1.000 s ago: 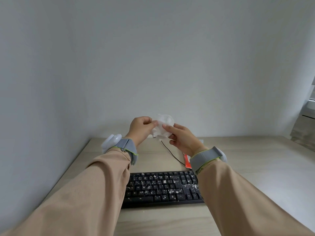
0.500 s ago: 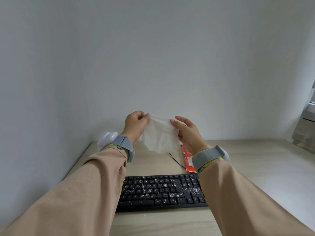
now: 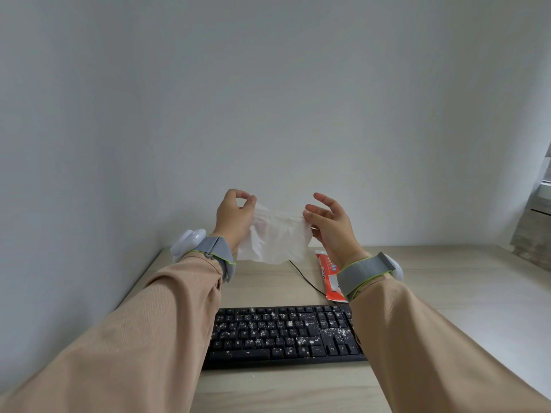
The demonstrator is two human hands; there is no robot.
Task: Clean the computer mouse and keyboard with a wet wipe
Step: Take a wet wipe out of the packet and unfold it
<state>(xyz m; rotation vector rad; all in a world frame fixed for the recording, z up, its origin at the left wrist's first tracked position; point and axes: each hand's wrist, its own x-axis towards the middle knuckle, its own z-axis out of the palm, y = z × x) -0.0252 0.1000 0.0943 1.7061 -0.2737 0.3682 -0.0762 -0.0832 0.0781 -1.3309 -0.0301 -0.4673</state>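
Note:
A white wet wipe hangs spread out in the air between my hands, above the back of the desk. My left hand pinches its upper left corner. My right hand pinches its upper right edge with thumb and forefinger, the other fingers splayed. Below, a black keyboard lies on the desk, its keys speckled with white crumbs. A thin black cable runs from behind the wipe toward the keyboard. No mouse is visible.
A red and white wipe packet lies on the light wooden desk behind the keyboard, partly under my right wrist. White walls close in on the left and back. A grey object stands at the far right edge.
The wipe was a crumpled ball a second ago; my hands have moved apart and pulled it open into a wide sheet. The view has tilted slightly up.

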